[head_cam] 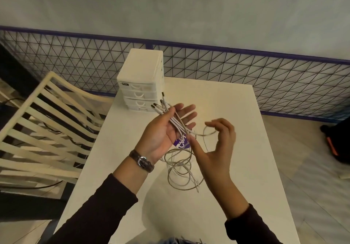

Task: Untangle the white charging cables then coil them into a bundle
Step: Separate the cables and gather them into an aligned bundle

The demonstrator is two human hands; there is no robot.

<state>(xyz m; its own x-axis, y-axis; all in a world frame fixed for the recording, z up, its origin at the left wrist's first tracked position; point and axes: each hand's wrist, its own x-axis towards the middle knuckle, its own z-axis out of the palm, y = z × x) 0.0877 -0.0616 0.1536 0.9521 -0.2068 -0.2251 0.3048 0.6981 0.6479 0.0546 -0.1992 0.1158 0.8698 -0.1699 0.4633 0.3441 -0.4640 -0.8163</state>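
Observation:
Several white charging cables [180, 170] hang in loose loops from my hands down onto the white table [236, 190]. My left hand [161, 132] is palm up with straight fingers. Its thumb presses the cable ends against the palm, and the connector ends [158, 106] stick out past the thumb. My right hand [220, 147] is just to the right, its fingers curled around one loop of cable that runs from my left palm.
A small white drawer unit [141, 81] stands at the table's far left corner. A purple round label [182, 143] lies under my hands. A cream slatted chair [47, 130] is to the left, a wire fence [265, 77] behind, and a dark bag [338, 143] on the floor at right.

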